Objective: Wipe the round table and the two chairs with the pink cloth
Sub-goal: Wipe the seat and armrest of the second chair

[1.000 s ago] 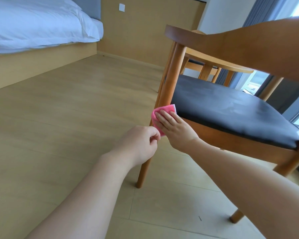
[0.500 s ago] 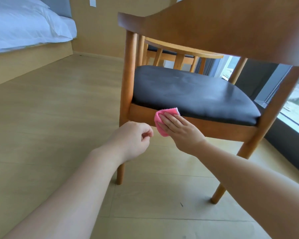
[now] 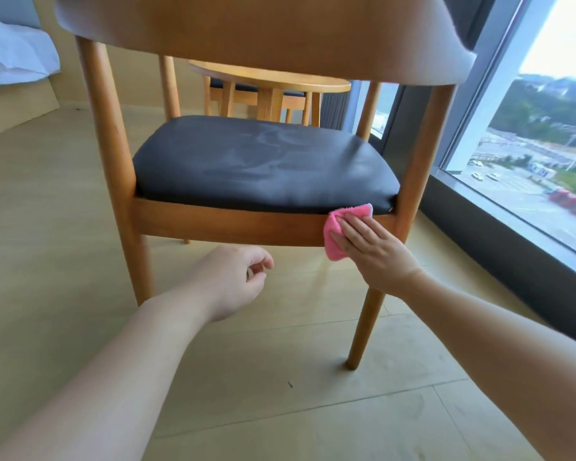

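1. Head view, nearest first: my left hand (image 3: 228,281) hangs free below the seat rail, fingers loosely curled and a little apart, holding nothing and touching nothing that I can see.
2. My right hand (image 3: 373,251) lies flat, fingers extended and close together, pressing the pink cloth (image 3: 338,232) against the wooden seat rail (image 3: 230,224) of the near chair (image 3: 246,28). It is a flat palm press, not a pinch.
3. The cloth sits at the rail's right end, just beside the right rear leg (image 3: 366,324) and touching the lower edge of the black seat cushion (image 3: 263,164).
4. Progress, as I judge it: I am part-way through this chair, working its lower frame from behind. The cushion shows pale smeared streaks (possibly wipe marks, possibly only glare), so I cannot say for certain it is done. Nothing on the legs or backrest shows whether they have been wiped.
5. Farther off, seen through the chair's open back, stands the round table (image 3: 273,79), and beyond it parts of the second chair (image 3: 293,101). Neither shows clear signs of wiping from here, so I would count the second chair, and perhaps the table, as possibly remaining.
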The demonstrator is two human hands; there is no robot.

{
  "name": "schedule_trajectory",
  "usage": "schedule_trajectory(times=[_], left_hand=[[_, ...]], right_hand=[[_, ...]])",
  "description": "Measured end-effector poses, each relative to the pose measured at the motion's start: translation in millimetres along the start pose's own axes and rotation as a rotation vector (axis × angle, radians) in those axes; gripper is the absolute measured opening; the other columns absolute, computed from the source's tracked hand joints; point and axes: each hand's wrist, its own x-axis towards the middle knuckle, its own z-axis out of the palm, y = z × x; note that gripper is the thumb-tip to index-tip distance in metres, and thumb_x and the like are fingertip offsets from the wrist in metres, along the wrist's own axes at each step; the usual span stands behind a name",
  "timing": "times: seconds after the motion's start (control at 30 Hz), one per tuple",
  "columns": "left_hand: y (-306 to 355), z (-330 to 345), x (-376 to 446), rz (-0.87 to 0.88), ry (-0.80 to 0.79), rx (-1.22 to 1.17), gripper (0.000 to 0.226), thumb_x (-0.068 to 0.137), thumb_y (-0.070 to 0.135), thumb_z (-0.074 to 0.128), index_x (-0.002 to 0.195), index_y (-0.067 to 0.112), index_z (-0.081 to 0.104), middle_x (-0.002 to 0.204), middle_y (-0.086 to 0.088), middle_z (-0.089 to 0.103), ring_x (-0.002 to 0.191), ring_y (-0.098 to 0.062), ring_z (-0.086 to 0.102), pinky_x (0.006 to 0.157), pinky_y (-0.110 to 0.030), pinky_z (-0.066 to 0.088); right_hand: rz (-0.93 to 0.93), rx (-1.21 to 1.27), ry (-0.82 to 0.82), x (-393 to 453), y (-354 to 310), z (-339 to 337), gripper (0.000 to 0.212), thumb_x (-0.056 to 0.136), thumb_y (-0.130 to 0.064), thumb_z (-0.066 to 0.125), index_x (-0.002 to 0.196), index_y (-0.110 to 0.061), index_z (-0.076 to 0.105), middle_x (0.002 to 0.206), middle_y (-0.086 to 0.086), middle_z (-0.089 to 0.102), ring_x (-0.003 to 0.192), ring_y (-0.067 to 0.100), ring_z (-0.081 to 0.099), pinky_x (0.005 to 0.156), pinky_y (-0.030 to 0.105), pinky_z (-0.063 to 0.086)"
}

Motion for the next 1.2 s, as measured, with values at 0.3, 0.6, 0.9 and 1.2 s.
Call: schedule_trajectory(times=[0.3,0.6,0.9,1.2], left_hand=[[12,14,12,-0.025,0.011,0.002,0.018,0.089,0.023,0.057,0.100,0.036,0.064,0.083,0.024,0.058,0.070,0.000,0.058,0.066,-0.021,0.050],[-9,2,7,-0.075,0.057,0.015,0.018,0.089,0.022,0.059,0.099,0.036,0.066,0.078,0.019,0.061,0.067,-0.001,0.058,0.063,-0.023,0.052],[-62,-40,-21,-0.134,0.116,0.020,0.028,0.086,0.020,0.065,0.081,0.047,0.059,0.072,0.014,0.064,0.073,0.007,0.058,0.056,-0.013,0.042],[-111,-81,-59,-0.248,0.189,-0.020,0.012,0.081,0.032,0.066,0.070,0.034,0.063,0.054,0.013,0.058,0.046,-0.008,0.050,0.052,-0.028,0.046]], right_hand=[[0.144,-0.010,-0.126,-48,24,12,0.078,0.086,-0.015,0.060,0.149,0.001,0.017,0.154,0.022,0.023,0.144,0.039,0.016,0.116,0.054,0.020],[0.186,0.057,-0.006,-14,-8,9,0.081,0.079,-0.012,0.064,0.147,0.002,0.022,0.153,0.020,0.022,0.141,0.039,0.027,0.114,0.054,0.024],[0.092,0.071,0.027,56,-55,-20,0.076,0.082,-0.019,0.058,0.147,-0.001,0.023,0.154,0.016,0.016,0.143,0.032,0.013,0.117,0.049,0.009],[0.028,0.116,0.015,151,-122,-49,0.068,0.087,-0.021,0.032,0.149,-0.002,0.014,0.157,0.014,0.020,0.146,0.028,0.017,0.120,0.045,0.007]])
